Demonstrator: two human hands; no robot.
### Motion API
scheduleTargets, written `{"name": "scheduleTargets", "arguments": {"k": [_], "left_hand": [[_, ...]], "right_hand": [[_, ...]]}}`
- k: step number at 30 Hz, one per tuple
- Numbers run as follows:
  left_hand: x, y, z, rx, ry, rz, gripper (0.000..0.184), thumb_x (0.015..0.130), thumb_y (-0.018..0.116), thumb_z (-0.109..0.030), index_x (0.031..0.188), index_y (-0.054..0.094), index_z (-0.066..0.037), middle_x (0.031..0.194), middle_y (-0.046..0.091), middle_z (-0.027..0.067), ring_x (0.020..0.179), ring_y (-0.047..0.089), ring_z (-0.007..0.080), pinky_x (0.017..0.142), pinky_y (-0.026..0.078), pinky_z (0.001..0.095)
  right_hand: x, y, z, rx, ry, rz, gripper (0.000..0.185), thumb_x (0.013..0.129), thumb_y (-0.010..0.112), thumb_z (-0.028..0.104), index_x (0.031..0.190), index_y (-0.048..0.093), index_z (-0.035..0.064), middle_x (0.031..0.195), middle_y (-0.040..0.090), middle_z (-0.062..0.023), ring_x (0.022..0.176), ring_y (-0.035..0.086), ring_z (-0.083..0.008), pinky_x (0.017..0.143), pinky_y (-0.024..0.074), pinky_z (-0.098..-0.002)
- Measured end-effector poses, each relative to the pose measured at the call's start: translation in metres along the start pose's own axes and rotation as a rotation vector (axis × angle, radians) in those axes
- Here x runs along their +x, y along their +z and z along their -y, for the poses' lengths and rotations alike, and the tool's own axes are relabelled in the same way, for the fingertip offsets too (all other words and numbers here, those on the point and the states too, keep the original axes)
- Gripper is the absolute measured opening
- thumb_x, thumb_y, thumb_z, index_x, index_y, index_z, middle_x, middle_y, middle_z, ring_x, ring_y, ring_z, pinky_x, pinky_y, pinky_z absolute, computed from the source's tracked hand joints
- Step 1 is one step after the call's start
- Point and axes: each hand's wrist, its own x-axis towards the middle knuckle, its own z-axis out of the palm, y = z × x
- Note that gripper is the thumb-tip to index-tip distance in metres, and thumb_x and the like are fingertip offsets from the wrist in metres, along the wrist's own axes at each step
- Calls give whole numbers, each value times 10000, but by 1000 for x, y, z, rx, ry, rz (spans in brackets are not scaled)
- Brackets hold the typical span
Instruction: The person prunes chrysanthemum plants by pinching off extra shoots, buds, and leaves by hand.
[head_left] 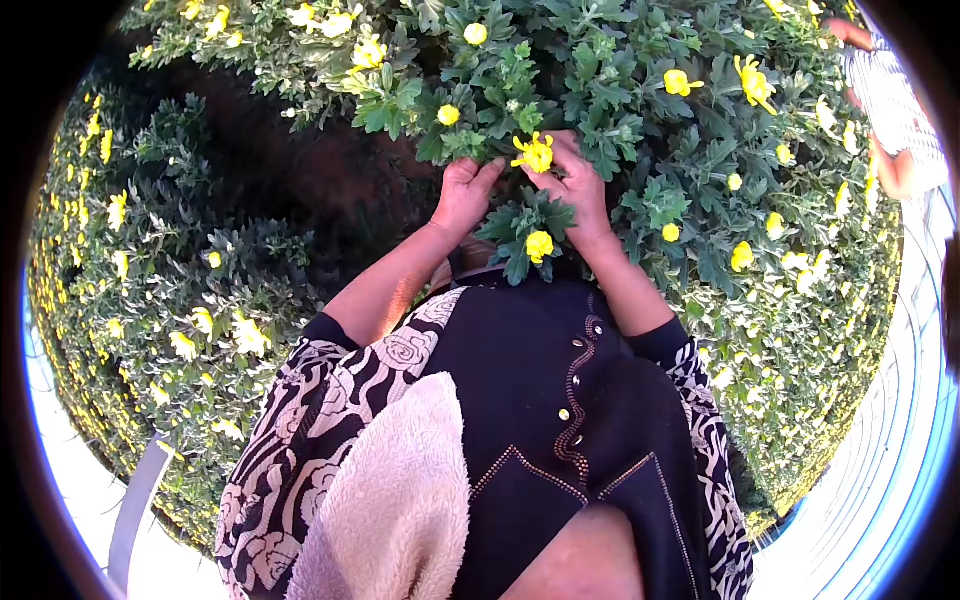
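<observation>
Both of my hands are up among the leafy chrysanthemum plants (590,90), close to a yellow chrysanthemum flower (533,153). My right hand (580,190) is closed with thumb and fingers about this bloom, just under its petals; the stem there is hidden. Left of the flower, my left hand (466,195) is curled, thumb and finger pressed together near the leaves. What it pinches, if anything, I cannot make out. Below and between my wrists, another yellow flower (539,245) stands over dark green leaves. A small round yellow bud (448,115) shows above my left hand.
Dense plants with yellow blooms surround me on both sides. A shaded gap with bare soil (330,170) lies left of my left hand. Another person (895,110) in a light striped top is at the far right. A grey strip (140,510) stands at lower left.
</observation>
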Motion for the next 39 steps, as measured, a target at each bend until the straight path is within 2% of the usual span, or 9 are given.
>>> {"name": "scheduleTargets", "arguments": {"k": [6,8,9,14,18,22,25,34,39], "left_hand": [[18,-27,30,-139,-250,-150,165,947,538,-115,960,657,-2,910,684,53,764,653,154,631,568,293],[27,-39,38,76,-277,-254,175,903,569,-85,1028,626,24,919,680,96,765,667,224,604,557,325],[55,-84,114,797,4,-43,199,880,569,-63,1058,611,15,970,669,120,799,664,228,607,560,336],[56,-101,69,293,-420,-635,236,857,527,-108,1049,588,15,774,656,193,662,665,241,499,505,365],[45,-179,106,1273,-362,-43,304,907,543,-199,1114,574,20,975,664,210,899,674,326,769,536,409],[4,-127,32,769,-252,198,370,904,616,-230,1181,589,13,1089,657,176,1009,648,278,891,491,368],[-13,-48,-37,506,-29,273,232,925,584,-93,1125,641,8,872,674,78,852,630,112,751,496,252],[22,-12,-81,558,343,-61,209,847,583,-19,1048,530,4,897,648,182,828,652,280,723,506,373],[22,-9,-83,523,389,8,371,879,537,6,1244,472,4,1153,608,166,1034,591,189,876,470,310]], "right_hand": [[-29,-3,-20,599,522,-64,341,893,674,84,1225,608,37,1091,651,22,977,565,-48,886,435,-214],[-41,0,-40,629,522,-58,334,889,675,75,1213,605,35,1080,661,3,965,587,-56,873,453,-218],[-52,8,-75,401,364,-18,341,886,677,70,1216,599,31,1071,668,-8,947,601,-61,865,462,-220],[-25,-9,-28,549,435,-103,300,883,621,5,1181,609,34,1158,648,-23,1014,598,-80,865,474,-219],[-16,-28,-7,623,350,175,479,807,627,124,1264,522,27,1248,600,-81,1179,531,-188,1033,389,-353],[-4,-16,1,695,634,143,624,905,587,421,1339,404,11,1270,565,-150,1113,567,-227,1000,408,-352],[3,13,-23,225,402,-92,521,823,753,209,1244,543,-14,901,666,-29,739,588,-63,652,474,-217],[53,24,6,138,109,-92,355,791,748,156,1108,649,29,1004,615,-36,768,565,-103,713,478,-245],[64,33,0,102,-12,-86,370,796,743,111,1138,621,40,1041,584,-15,830,564,-115,772,481,-261]]}}
